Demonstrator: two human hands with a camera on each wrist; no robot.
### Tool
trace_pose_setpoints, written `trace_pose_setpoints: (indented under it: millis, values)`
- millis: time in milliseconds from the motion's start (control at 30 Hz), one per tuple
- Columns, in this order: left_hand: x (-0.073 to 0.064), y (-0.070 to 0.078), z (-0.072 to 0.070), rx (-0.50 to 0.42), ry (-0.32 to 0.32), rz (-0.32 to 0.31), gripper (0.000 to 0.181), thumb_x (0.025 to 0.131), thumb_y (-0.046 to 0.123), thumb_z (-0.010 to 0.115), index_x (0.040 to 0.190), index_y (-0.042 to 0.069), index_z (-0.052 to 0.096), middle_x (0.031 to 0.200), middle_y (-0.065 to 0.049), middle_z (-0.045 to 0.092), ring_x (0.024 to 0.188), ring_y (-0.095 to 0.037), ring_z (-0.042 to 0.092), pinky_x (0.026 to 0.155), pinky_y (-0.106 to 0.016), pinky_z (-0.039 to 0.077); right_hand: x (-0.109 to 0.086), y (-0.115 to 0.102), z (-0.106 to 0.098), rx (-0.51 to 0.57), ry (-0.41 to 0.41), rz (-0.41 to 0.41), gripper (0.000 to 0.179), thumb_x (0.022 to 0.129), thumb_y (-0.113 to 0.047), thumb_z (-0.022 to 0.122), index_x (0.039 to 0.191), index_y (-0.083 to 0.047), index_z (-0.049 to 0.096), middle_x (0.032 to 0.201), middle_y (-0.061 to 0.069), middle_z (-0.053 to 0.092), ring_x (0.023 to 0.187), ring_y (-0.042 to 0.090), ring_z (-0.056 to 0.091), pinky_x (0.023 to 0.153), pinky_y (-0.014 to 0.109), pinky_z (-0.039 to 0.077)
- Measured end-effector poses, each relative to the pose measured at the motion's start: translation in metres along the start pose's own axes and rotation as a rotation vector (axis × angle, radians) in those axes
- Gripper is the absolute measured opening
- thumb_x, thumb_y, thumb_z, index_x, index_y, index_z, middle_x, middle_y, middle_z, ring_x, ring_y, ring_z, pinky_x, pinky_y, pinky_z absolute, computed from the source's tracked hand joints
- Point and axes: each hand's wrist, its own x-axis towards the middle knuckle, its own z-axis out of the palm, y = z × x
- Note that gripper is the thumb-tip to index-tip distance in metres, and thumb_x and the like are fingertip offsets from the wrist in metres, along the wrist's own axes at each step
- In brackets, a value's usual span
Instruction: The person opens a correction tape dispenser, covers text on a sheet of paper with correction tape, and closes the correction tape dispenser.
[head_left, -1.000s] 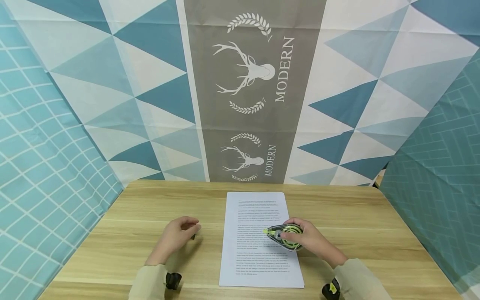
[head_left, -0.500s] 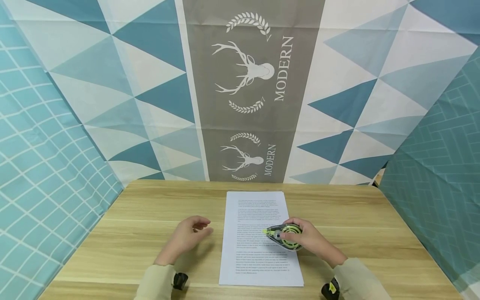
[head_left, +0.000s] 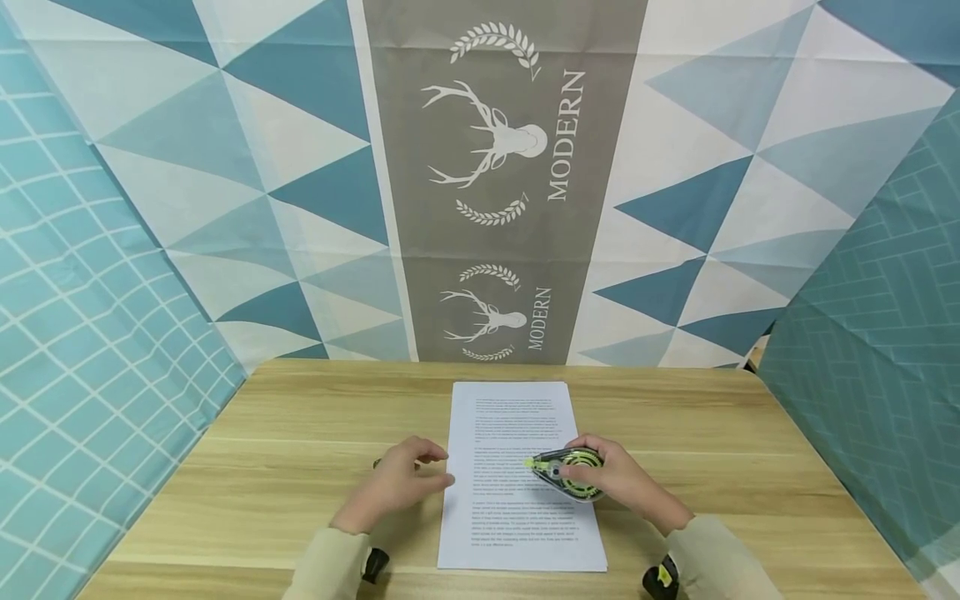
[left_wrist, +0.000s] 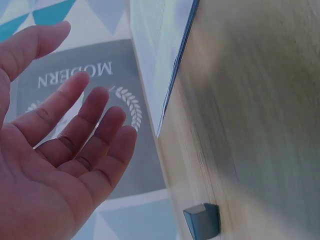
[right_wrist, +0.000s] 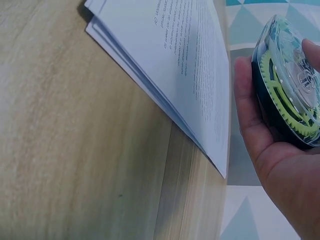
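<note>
My right hand [head_left: 626, 479] grips a correction tape dispenser [head_left: 570, 475] with a clear shell and green gear wheels. The thumb lies on its near side, and its green tip points left, over the printed text of a paper stack [head_left: 517, 546]. In the right wrist view the dispenser [right_wrist: 287, 85] sits between thumb and fingers. My left hand [head_left: 397, 479] holds nothing; its fingertips are right at the stack's left edge. The left wrist view shows that hand [left_wrist: 65, 150] with loosely bent, spread fingers. A small dark cap-like piece [left_wrist: 202, 221] lies on the table behind it.
The stack of several sheets lies in the middle of a wooden table [head_left: 300, 408], its layered edge [right_wrist: 145, 95] slightly uneven. A patterned cloth backdrop [head_left: 487, 167] rises along the table's far edge, with tiled-pattern cloths at both sides.
My left hand has moved right, away from the small dark piece, which now shows at its left. My right hand with the correction tape dispenser has stayed almost still.
</note>
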Motion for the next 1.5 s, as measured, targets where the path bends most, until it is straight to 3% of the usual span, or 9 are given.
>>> trace_pose_setpoints:
  millis: [300, 700, 1067, 1500]
  values:
    - [0.0, 0.004, 0.01, 0.081, -0.107, 0.092, 0.035, 0.075, 0.025, 0.076, 0.1, 0.002, 0.064, 0.102, -0.006, 0.061, 0.098, -0.026, 0.056, 0.083, -0.042, 0.047, 0.0, 0.0, 0.001, 0.009, -0.019, -0.016, 0.04, 0.083, -0.028, 0.07, 0.111, -0.002, 0.057, 0.108, 0.015, 0.059, 0.087, 0.018, 0.058, 0.071, 0.03, 0.053]
    - [0.001, 0.011, 0.017, 0.228, -0.168, 0.212, 0.032, 0.072, 0.026, 0.077, 0.092, 0.003, 0.066, 0.093, -0.005, 0.063, 0.084, -0.018, 0.058, 0.076, -0.029, 0.048, -0.002, -0.002, -0.001, 0.003, -0.01, -0.002, 0.041, 0.082, -0.028, 0.07, 0.111, -0.002, 0.056, 0.108, 0.014, 0.059, 0.086, 0.018, 0.057, 0.07, 0.029, 0.052]
    - [0.001, 0.012, 0.025, 0.361, -0.259, 0.258, 0.035, 0.068, 0.031, 0.077, 0.094, 0.008, 0.067, 0.093, 0.001, 0.061, 0.084, -0.009, 0.05, 0.077, -0.025, 0.045, -0.001, 0.004, 0.0, 0.015, -0.052, -0.057, 0.036, 0.083, -0.023, 0.07, 0.109, -0.002, 0.057, 0.101, 0.012, 0.061, 0.082, 0.017, 0.056, 0.066, 0.026, 0.051]
    - [-0.002, 0.012, 0.03, 0.455, -0.303, 0.285, 0.038, 0.066, 0.036, 0.08, 0.095, 0.014, 0.068, 0.096, 0.004, 0.059, 0.088, -0.009, 0.049, 0.081, -0.025, 0.047, 0.0, 0.006, 0.002, 0.003, -0.072, -0.066, 0.036, 0.083, -0.023, 0.07, 0.11, -0.002, 0.057, 0.097, 0.01, 0.061, 0.079, 0.016, 0.056, 0.064, 0.025, 0.05]
